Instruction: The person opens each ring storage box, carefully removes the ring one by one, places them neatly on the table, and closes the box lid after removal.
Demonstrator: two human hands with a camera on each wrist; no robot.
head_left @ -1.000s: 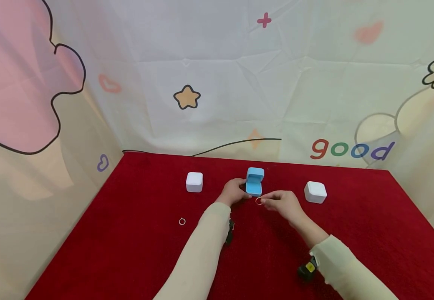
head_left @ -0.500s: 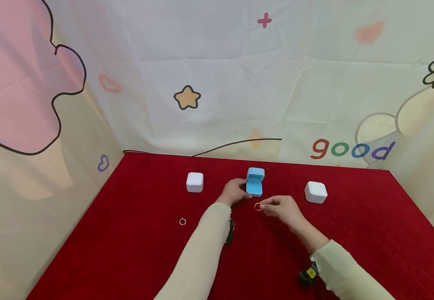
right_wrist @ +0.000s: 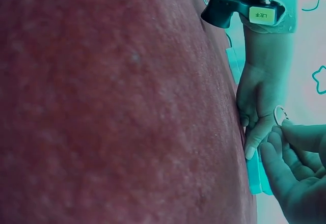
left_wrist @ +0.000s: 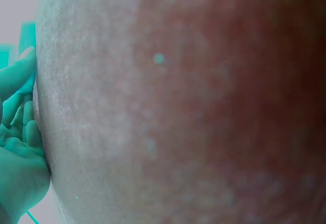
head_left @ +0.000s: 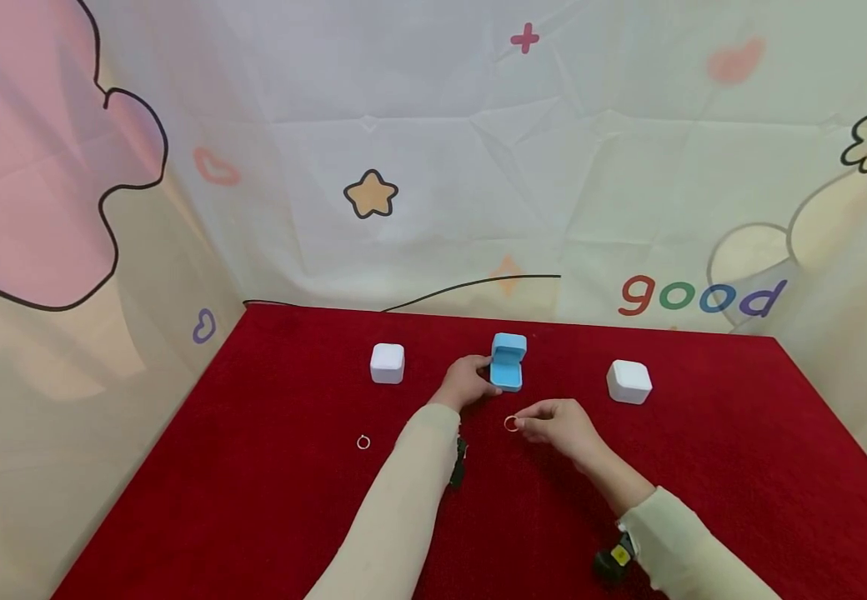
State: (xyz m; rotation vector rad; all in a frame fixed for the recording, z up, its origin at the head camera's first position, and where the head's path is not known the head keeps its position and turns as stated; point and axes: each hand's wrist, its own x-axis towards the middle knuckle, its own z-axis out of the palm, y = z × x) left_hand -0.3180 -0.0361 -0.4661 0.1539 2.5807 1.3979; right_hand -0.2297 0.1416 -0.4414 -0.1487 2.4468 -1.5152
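An open light-blue ring box stands on the red cloth, its lid raised at the back. My left hand grips it by the left side, with the thumb at the front corner. Just in front of the box, my right hand pinches a thin gold-coloured ring between thumb and fingertips. The right wrist view shows this ring upright at the fingertips, near the left hand. A second ring, silvery, lies on the cloth to the left of my left forearm.
Two closed white boxes stand on the cloth: one white box left of the blue one, another white box to its right. A printed curtain hangs behind the red cloth and along its sides.
My right hand has drawn back from the blue box toward me, carrying the pinched ring a little down and left. The left hand and the box have stayed in place.
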